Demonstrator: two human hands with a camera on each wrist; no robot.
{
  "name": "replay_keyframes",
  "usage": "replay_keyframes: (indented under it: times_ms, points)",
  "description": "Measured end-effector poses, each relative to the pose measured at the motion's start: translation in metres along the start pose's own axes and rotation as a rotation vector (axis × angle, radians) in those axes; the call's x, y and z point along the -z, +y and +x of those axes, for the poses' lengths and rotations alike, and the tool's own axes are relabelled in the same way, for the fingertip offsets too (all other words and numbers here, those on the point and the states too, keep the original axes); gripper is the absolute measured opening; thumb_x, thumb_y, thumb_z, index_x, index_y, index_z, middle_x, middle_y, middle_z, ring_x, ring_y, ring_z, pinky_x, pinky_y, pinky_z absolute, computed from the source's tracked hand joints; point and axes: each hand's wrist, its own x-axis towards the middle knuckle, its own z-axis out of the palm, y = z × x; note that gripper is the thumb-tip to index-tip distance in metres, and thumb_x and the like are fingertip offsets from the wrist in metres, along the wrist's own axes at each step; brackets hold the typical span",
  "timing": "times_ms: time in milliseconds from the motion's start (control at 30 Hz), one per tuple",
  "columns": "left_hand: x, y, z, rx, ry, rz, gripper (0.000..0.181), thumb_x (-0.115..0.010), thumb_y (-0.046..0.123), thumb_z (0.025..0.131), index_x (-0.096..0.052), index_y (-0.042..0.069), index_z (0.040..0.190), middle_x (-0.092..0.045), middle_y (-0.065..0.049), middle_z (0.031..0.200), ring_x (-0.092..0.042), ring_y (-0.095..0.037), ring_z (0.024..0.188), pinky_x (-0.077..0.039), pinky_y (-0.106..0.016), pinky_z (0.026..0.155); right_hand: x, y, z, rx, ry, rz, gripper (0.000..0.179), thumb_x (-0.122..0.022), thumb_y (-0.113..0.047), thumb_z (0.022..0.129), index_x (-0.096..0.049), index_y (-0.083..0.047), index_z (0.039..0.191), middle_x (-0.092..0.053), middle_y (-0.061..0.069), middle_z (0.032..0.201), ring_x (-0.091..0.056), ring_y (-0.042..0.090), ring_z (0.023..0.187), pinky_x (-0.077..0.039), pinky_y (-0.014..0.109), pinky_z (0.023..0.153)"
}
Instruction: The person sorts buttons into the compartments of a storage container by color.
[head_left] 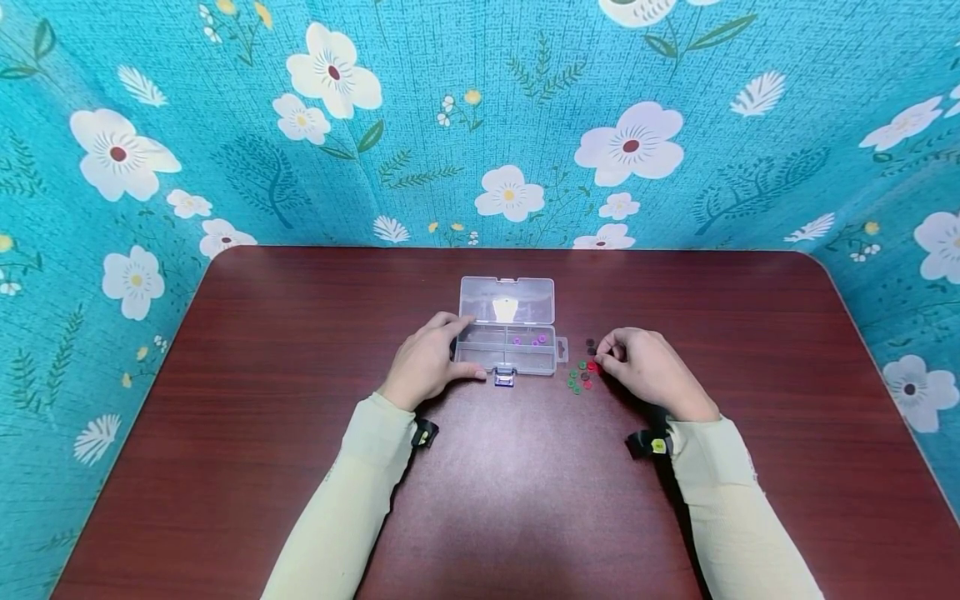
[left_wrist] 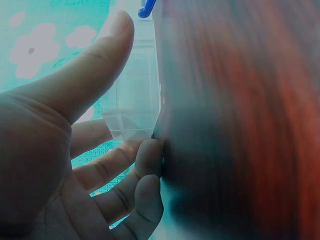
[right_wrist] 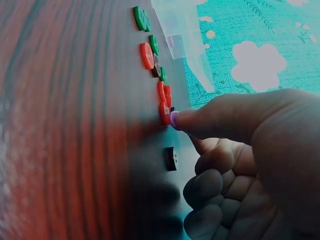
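Observation:
A clear plastic compartment box [head_left: 487,360] lies with its lid [head_left: 480,300] folded back. Several purple buttons [head_left: 542,339] lie in its rear right compartment. The left hand [head_left: 429,358] holds the box's left end, thumb along the front edge and index finger by the hinge side. In the left wrist view the other fingers curl loosely beside the box's end. Right of the box, the right hand [head_left: 641,360] pinches a purple button [right_wrist: 174,119] between thumb and index finger, just over the red buttons [right_wrist: 165,107]. Green buttons [head_left: 573,374] and black buttons [head_left: 590,342] lie close by.
A blue-tinted latch [head_left: 504,377] hangs down at the box's front, and a clear hang tab [head_left: 562,349] juts from its right end. The dark red wooden table [head_left: 495,500] meets a turquoise floral cloth [head_left: 420,192] at its back and sides.

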Motion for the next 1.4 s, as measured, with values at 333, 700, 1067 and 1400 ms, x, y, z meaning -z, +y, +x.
replay_keyframes:
  times_ms: [333,700,1067,1400]
  points:
    - [-0.0001,0.0002,0.0,0.005,-0.003,-0.002,0.088,-0.087,0.049,0.073,-0.054,0.014,0.147,-0.057,-0.006,0.135,-0.061,-0.023,0.104,-0.052,-0.045,0.088,0.0002,0.001,0.0005,0.006,0.01,-0.005,0.011,-0.061,-0.008,0.094,-0.066,-0.013,0.085,-0.05,-0.002,0.07,-0.043,0.014,0.063,-0.037,0.033,0.064]
    - [-0.0001,-0.0001,-0.0008,-0.003,0.004,-0.002,0.088,-0.087,0.048,0.073,-0.054,0.013,0.147,-0.057,-0.007,0.134,-0.061,-0.023,0.105,-0.052,-0.045,0.088,-0.0008,0.0024,0.0009,0.024,0.04,-0.033,0.011,-0.062,-0.01,0.094,-0.069,-0.014,0.087,-0.053,-0.002,0.072,-0.046,0.015,0.064,-0.039,0.033,0.063]
    - [0.0,0.0005,-0.0007,0.0,0.001,-0.003,0.088,-0.087,0.048,0.074,-0.053,0.013,0.147,-0.057,-0.007,0.135,-0.061,-0.023,0.106,-0.052,-0.045,0.089,-0.0011,0.0051,-0.0006,0.048,0.053,-0.033,0.004,-0.07,-0.017,0.095,-0.073,-0.014,0.093,-0.054,-0.002,0.072,-0.047,0.014,0.063,-0.039,0.032,0.06]
    - [0.0009,0.0012,-0.0008,0.005,-0.002,0.0,0.089,-0.087,0.049,0.073,-0.053,0.013,0.147,-0.057,-0.007,0.135,-0.061,-0.023,0.106,-0.052,-0.045,0.088,0.0003,0.0041,-0.0023,0.053,0.05,-0.026,0.004,-0.071,-0.016,0.094,-0.074,-0.014,0.093,-0.054,-0.002,0.072,-0.047,0.015,0.064,-0.039,0.032,0.06]
